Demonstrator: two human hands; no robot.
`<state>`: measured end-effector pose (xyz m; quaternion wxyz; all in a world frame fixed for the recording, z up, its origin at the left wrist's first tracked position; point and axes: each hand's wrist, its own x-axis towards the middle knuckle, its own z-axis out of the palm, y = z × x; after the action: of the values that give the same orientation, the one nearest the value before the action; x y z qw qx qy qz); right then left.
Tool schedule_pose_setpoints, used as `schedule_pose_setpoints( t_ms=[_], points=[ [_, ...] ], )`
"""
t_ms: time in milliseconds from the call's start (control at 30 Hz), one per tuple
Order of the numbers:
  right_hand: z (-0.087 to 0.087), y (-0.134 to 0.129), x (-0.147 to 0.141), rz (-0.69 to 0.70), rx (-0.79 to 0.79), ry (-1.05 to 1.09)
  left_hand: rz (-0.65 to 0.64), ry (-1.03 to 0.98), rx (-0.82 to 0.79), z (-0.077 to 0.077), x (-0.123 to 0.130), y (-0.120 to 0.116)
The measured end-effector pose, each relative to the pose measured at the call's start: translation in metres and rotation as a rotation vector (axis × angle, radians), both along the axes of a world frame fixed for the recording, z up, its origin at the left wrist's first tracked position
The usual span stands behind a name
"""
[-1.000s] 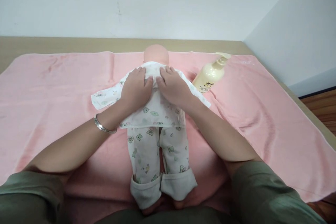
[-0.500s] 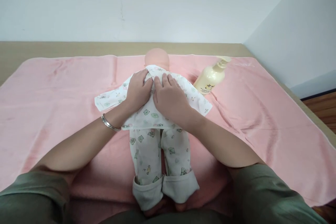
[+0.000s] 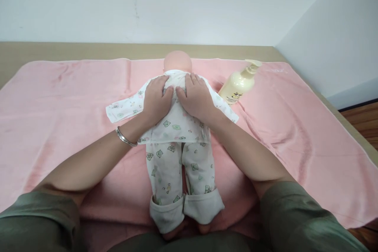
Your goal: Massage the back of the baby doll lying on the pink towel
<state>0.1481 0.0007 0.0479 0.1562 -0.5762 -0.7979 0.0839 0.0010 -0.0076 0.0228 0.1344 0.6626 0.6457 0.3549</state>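
Note:
A baby doll [image 3: 177,61] lies face down, its bald head away from me and its feet towards me. It wears a white patterned top [image 3: 174,126] and matching trousers [image 3: 165,173] with turned-up cuffs. Flat on the left side of its upper back rests my left hand [image 3: 158,98], thumb apart from the fingers. My right hand [image 3: 197,96] lies on the right side of the back, fingers stretched towards the shoulder. Both thumbs point inward near the spine, a small gap between them. The doll's sleeves spread out to either side.
Right of the doll, a pale yellow pump bottle [image 3: 238,86] lies tilted on the pink blanket [image 3: 295,134]. The blanket covers most of a wooden table [image 3: 88,50]. A white wall [image 3: 206,4] stands behind, with another at the right.
My right hand has shifted outward and slightly up, from the middle of the back towards the right shoulder, its thumb now spread. My left hand has stayed nearly in place. The view has tilted slightly.

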Motion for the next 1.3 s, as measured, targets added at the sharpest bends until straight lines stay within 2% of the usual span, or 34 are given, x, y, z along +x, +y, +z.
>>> schedule_pose_setpoints(
  t_ms=[167, 333, 400, 533, 667, 800, 933, 1000, 1200, 1300],
  points=[
    [0.007, 0.004, 0.007, 0.064, -0.018, -0.046, -0.066, 0.122, 0.019, 0.005, -0.003, -0.001],
    [0.02, 0.013, 0.021, 0.213, -0.1, -0.066, -0.168, 0.318, 0.003, 0.016, 0.0, -0.017],
    [0.021, 0.01, 0.02, 0.205, -0.09, -0.076, -0.174, 0.342, 0.019, 0.018, 0.002, -0.021],
    [0.009, -0.017, 0.0, 0.077, 0.036, -0.135, -0.146, 0.26, 0.007, 0.016, 0.0, -0.012],
    [0.001, -0.042, -0.015, 0.076, 0.087, -0.155, -0.089, 0.171, -0.048, 0.015, -0.006, 0.002],
    [0.008, -0.027, -0.005, 0.102, 0.032, -0.085, -0.097, 0.194, -0.004, 0.012, 0.0, -0.008],
    [0.015, 0.005, 0.008, -0.007, -0.056, 0.008, -0.159, 0.197, 0.023, 0.008, 0.011, -0.028],
    [0.014, 0.009, 0.009, -0.048, -0.061, -0.002, -0.176, 0.185, 0.011, 0.008, 0.012, -0.031],
    [0.007, -0.028, -0.007, 0.022, 0.05, -0.182, -0.119, 0.093, 0.014, 0.011, 0.004, -0.011],
    [0.007, -0.031, -0.006, 0.08, 0.063, -0.199, -0.096, 0.06, 0.012, 0.009, 0.003, -0.009]
  ],
)
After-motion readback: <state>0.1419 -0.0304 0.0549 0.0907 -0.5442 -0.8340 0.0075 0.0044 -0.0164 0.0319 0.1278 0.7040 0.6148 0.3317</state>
